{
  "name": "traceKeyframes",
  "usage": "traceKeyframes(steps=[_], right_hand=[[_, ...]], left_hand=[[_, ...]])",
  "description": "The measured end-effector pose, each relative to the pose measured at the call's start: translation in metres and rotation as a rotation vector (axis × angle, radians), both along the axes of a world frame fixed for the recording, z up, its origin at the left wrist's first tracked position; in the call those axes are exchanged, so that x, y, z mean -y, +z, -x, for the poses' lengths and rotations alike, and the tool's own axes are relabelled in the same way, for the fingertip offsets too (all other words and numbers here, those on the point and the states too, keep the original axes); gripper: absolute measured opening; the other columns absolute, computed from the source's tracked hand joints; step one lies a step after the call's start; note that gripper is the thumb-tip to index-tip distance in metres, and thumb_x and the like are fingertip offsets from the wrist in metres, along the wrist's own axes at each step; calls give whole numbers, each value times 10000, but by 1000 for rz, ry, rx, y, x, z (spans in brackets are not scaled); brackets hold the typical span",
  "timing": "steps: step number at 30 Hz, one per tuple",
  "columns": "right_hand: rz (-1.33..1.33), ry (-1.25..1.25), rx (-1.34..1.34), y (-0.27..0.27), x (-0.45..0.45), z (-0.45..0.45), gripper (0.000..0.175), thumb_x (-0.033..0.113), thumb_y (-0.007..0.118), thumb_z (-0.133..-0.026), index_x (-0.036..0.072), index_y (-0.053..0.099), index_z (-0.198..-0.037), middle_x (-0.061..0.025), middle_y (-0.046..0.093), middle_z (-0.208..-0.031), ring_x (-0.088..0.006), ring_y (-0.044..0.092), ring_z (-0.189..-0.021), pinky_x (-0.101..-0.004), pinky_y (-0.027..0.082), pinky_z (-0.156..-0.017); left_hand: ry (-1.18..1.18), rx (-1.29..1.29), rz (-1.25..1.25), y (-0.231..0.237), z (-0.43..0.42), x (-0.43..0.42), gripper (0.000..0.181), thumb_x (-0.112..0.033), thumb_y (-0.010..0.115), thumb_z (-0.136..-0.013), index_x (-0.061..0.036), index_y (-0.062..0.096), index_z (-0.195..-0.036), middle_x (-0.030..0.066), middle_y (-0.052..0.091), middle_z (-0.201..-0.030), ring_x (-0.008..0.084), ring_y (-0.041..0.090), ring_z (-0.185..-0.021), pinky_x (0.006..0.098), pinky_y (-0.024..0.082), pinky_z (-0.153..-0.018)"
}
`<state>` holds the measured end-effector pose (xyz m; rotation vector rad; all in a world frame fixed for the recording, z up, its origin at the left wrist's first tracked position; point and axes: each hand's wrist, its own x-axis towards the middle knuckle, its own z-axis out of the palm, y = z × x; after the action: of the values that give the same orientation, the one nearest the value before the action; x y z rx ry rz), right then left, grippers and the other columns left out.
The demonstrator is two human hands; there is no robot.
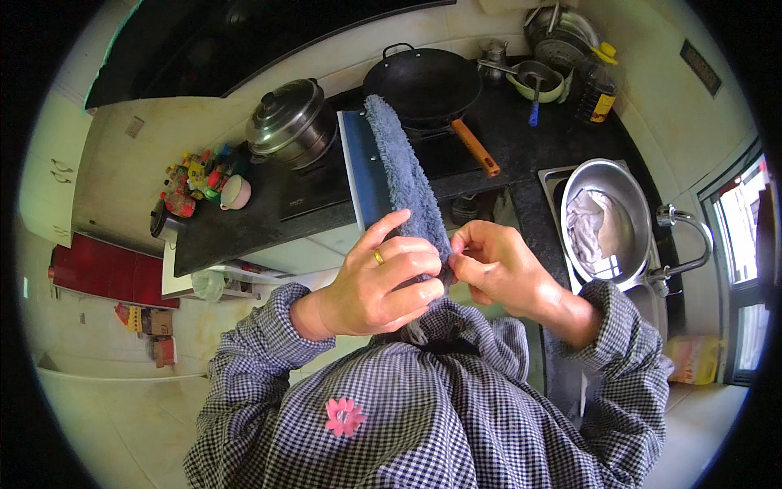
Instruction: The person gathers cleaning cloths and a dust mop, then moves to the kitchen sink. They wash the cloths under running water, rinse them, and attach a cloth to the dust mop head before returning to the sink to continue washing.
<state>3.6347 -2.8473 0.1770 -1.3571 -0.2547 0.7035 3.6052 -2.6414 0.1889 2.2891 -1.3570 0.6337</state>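
Note:
A flat mop head or similar cleaning head is held up in front of my body. It has a blue plate [368,165] with a pale outer edge and a fluffy grey-blue cloth pad [403,162] along it. My left hand [382,278], with a ring on one finger, wraps around the near end of the pad, its index finger lying along the fluff. My right hand [504,269] pinches the pad's near right edge between thumb and fingers. The far end of the pad overlaps the front of a black wok [427,82]. My left fingers hide part of the near end.
A lidded steel pot [288,125] stands left of the wok, whose wooden handle [476,148] juts over the counter. Several bottles and a white cup [236,192] stand farther left. At right, a steel basin [629,220] holding cloths rests over the sink, beside a curved faucet [705,235].

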Motion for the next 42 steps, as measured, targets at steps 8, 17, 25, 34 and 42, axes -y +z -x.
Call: traceKeyframes(steps=[8,17,25,34,42], right_hand=[[-543,-204,-479,-26,-7,32,117,132,527,-934,18,553,-927,74,386,-622,-17,269,-477,-179,242,-410],[-564,-190,-529,-21,3,42,126,76,500,-921,-14,565,-981,57,407,-610,-18,273,-469,-179,251,-386],[-272,-68,-568,-1,9,27,52,61,473,-881,39,488,-925,43,373,-635,-36,306,-501,-214,283,-429],[-369,-119,-562,-6,-3,50,84,56,456,-900,67,468,-982,8,423,-720,-52,304,-527,-210,299,-435],[-749,-6,-544,-56,-17,54,223,135,537,-932,19,489,-1116,-24,531,-833,-77,459,-610,-224,476,-480]], left_hand=[[97,38,103,-9,-2,-5,405,-118,787,-513,-109,571,-856,47,577,-958,258,616,-936,512,394,-910],[69,81,82,-10,-1,-2,438,-97,769,-515,-121,574,-906,45,576,-987,247,613,-941,400,358,-721],[71,61,102,-7,-4,3,280,-100,699,-617,-126,575,-867,17,554,-1002,195,594,-977,375,354,-734],[51,44,127,-6,-7,-2,488,-127,751,-512,-115,562,-962,61,571,-1042,259,601,-984,407,367,-740],[-9,-12,291,-19,2,5,395,-106,748,-542,-101,574,-896,29,614,-976,216,628,-976,420,355,-821]])
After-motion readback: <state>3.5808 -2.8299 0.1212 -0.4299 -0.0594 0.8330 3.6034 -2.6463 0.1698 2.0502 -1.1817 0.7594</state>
